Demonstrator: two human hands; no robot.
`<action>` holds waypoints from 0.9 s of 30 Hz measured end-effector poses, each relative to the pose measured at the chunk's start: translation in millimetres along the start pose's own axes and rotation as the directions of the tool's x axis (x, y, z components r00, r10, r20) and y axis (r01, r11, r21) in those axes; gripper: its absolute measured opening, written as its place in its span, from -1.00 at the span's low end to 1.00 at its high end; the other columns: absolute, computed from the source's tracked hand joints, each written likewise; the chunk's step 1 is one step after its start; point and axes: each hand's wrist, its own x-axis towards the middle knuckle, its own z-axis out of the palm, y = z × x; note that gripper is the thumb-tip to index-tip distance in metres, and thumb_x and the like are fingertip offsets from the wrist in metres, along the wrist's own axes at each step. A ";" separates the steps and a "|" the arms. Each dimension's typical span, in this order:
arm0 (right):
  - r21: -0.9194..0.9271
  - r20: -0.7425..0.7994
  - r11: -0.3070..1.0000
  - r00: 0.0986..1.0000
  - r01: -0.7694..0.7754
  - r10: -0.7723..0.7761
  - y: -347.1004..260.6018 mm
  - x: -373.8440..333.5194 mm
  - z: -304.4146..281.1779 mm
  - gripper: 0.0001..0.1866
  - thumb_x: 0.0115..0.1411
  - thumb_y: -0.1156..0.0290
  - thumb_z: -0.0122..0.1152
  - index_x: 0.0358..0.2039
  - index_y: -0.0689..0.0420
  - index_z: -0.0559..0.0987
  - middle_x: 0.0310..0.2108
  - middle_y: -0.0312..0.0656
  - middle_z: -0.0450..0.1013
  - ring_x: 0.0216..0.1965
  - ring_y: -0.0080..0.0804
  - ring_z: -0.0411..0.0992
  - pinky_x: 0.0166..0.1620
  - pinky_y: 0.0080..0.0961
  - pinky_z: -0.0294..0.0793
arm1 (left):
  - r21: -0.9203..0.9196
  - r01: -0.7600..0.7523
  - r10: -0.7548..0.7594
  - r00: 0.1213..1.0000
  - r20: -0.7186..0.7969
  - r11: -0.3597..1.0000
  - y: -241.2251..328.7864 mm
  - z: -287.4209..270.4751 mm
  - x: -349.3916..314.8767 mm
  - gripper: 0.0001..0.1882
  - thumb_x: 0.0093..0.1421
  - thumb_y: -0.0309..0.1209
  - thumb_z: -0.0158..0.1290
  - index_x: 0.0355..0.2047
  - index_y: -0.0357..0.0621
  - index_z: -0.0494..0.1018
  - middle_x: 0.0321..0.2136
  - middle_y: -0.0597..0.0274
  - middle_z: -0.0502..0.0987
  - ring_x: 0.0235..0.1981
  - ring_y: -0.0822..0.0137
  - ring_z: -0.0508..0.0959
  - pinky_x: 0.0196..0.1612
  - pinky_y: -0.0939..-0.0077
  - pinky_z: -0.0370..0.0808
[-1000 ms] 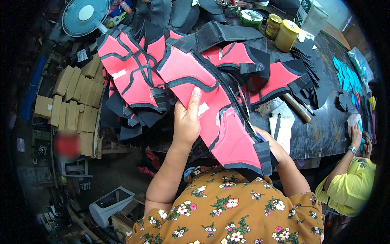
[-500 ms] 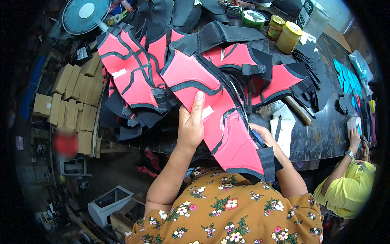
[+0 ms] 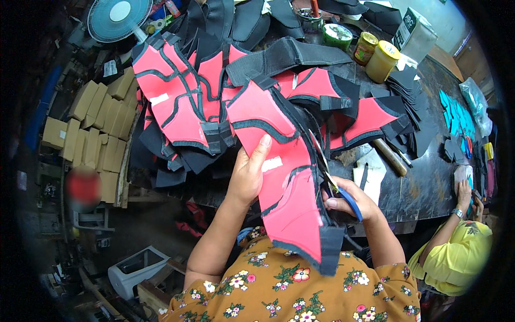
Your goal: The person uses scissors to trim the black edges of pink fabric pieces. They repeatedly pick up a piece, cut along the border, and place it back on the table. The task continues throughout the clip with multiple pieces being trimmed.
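Pink panel with black trim (image 3: pixel 298 198) slants down the middle, in front of the person's chest. Leftmost, cardboard boxes (image 3: pixel 110 112) are stacked below a fan (image 3: pixel 119 19); next, a heap of similar pink-and-black pieces (image 3: pixel 182 110) lies on the dark table (image 3: pixel 410 201). The left hand (image 3: pixel 248 174) grips the panel's left edge, thumb pressed on top, other fingers hidden underneath. Along its right edge, the right hand (image 3: pixel 348 194) curls around blue-handled scissors (image 3: pixel 332 184), blades upward. Farther right are a wooden handle (image 3: pixel 390 156) and a person in yellow (image 3: pixel 456 257)
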 end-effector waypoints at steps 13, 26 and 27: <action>-0.023 -0.103 0.996 0.992 -0.082 0.079 -3.3 -2.8 -3.4 -0.82 0.14 0.48 0.28 -0.47 0.12 0.41 -0.51 -0.54 0.25 -0.44 -0.79 0.18 -0.40 -0.73 0.18 | -0.075 0.089 -0.081 0.992 0.099 0.993 -7.6 -5.1 -17.0 -0.71 0.37 -0.35 -0.10 0.03 -0.20 0.38 -0.09 0.32 0.47 -0.05 0.51 0.44 0.02 0.53 0.37; -0.109 0.010 0.965 0.971 0.238 -0.239 5.9 20.1 -9.1 -0.58 0.15 0.47 0.17 0.03 0.28 0.43 -0.09 -0.18 0.43 -0.11 -0.50 0.35 0.00 -0.51 0.34 | 0.064 0.019 -0.023 0.998 0.064 0.998 -26.4 8.6 -26.5 -0.66 0.28 -0.51 0.01 0.06 -0.25 0.31 -0.05 0.24 0.44 -0.03 0.43 0.43 0.06 0.50 0.35; -0.088 -0.016 0.980 0.983 0.179 -0.181 6.7 18.5 -9.2 -0.64 0.14 0.48 0.16 -0.03 0.27 0.46 -0.12 -0.24 0.45 -0.12 -0.56 0.36 -0.01 -0.55 0.36 | 0.079 -0.030 0.024 0.997 0.076 0.996 -28.4 9.0 -29.2 -0.70 0.28 -0.51 0.00 0.02 -0.25 0.33 -0.07 0.24 0.46 -0.04 0.44 0.43 0.05 0.50 0.35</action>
